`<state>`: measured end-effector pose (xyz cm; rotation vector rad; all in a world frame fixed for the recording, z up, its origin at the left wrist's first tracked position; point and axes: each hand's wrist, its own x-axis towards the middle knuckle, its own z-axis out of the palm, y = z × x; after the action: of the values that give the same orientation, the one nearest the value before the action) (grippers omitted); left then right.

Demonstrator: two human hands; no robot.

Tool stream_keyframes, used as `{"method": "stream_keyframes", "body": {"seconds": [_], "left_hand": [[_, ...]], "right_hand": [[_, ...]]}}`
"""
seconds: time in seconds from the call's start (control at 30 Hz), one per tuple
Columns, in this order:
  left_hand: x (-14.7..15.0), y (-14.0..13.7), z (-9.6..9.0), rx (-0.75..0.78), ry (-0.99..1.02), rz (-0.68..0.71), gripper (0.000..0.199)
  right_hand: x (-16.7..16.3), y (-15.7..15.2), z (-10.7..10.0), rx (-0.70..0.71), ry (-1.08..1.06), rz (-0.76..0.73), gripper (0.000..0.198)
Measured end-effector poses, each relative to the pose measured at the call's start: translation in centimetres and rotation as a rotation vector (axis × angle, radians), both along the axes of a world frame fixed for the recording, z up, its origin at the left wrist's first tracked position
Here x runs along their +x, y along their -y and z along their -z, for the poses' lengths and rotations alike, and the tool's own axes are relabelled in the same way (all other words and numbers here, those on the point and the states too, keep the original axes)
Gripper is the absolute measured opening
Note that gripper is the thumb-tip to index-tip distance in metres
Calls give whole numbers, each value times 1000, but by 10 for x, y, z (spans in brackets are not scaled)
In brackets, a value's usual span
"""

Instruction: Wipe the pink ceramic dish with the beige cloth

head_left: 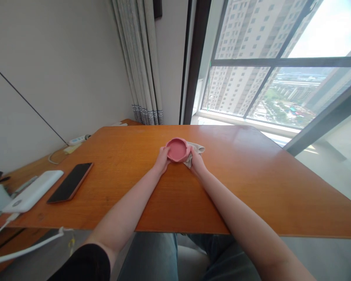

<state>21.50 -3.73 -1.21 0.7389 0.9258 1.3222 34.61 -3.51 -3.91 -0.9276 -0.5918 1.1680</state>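
Note:
A pink bowl [177,150] with a wavy rim is held up over the wooden table, its inside tilted toward me. My left hand [162,159] grips its left edge, thumb on the rim. At the bowl's right side, my right hand [197,160] is closed on a light grey-beige cloth [197,148], pressing it to the bowl. Part of the cloth sticks out behind the bowl and some hangs below it. The fingers under the bowl are hidden.
On the table [119,187], a dark phone [71,182] and a white power bank [35,191] with a cable lie at the left. A power strip [78,139] sits near the wall. A large window [251,62] stands beyond, right of a curtain [142,58].

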Motion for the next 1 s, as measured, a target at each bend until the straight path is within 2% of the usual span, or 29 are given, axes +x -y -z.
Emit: {"method": "stream_keyframes", "body": {"seconds": [0.1,0.23,0.4,0.5,0.63,0.73,0.8,0.83,0.87,0.93,1.0], "left_hand": [[6,3,2,-41,-55,66,32],[3,-1,-3,11,12,-85,20],[-10,-5,-9,-67,134,-254,30],[-14,-5,-12,-61,167,-299,34],[-14,-3,-20,58,296,-292,35],[-12,1,-25,84,383,-234,37],[-10,3,-25,93,374,-196,40],[-8,4,-25,104,351,-182,40],[-7,5,-23,116,323,-170,40],[-3,6,-19,127,268,-141,38],[1,7,-14,126,221,-98,37]], "right_hand": [[10,-4,-2,-44,21,39,28],[5,-2,-2,4,25,-98,31],[2,1,1,-31,185,-153,26],[7,1,-6,-47,258,-138,24],[18,4,-22,-54,258,-112,24],[22,13,-29,-95,253,-365,25],[23,17,-30,-132,358,-545,26],[24,18,-30,-150,452,-554,26],[24,18,-30,-157,553,-487,25],[26,17,-34,-101,709,-207,24],[27,15,-40,28,716,24,26]]}}
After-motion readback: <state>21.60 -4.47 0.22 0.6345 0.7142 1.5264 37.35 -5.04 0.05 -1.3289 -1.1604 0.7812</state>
